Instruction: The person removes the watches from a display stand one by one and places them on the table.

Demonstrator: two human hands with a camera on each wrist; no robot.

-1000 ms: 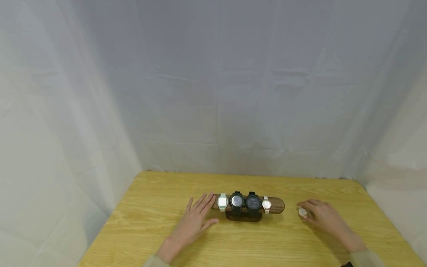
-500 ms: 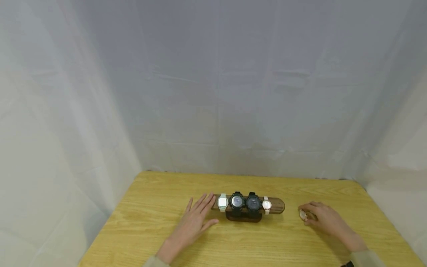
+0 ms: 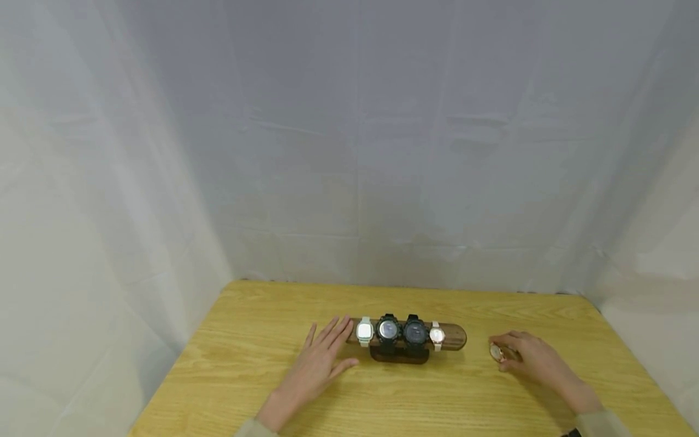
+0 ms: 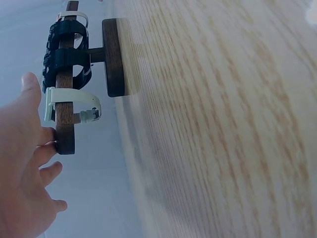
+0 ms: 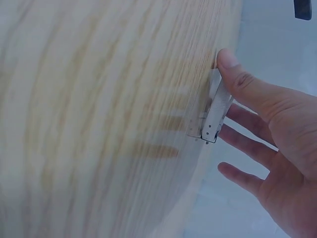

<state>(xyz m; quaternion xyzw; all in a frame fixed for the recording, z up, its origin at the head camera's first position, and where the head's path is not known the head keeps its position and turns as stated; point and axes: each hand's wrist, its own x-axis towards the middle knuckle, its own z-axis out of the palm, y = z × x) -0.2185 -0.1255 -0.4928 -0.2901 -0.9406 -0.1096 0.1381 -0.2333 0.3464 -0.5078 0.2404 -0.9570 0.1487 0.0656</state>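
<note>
My left hand (image 3: 314, 367) has its fingers spread and fairly straight, with fingertips touching the left end of a dark wooden watch stand (image 3: 454, 337). The left wrist view shows the fingers at the end of the stand's bar (image 4: 65, 141). On the bar sit a mint-green watch (image 3: 364, 331), two black watches (image 3: 388, 328) and a small watch with a pale strap (image 3: 436, 334). To the right of the stand, my right hand (image 3: 537, 358) pinches another small watch (image 3: 496, 352) between thumb and fingers, low at the tabletop. In the right wrist view its pale strap (image 5: 215, 116) shows edge-on.
A wood-grain table (image 3: 415, 400) carries everything. Pale cloth (image 3: 349, 182) hangs behind it and along both sides. The stand's dark foot (image 3: 398, 355) rests on the tabletop, below the raised bar.
The pinched watch and the right fingertips have shifted very slightly to the right, and the watch has turned a little. My left hand and the stand stay in place.
</note>
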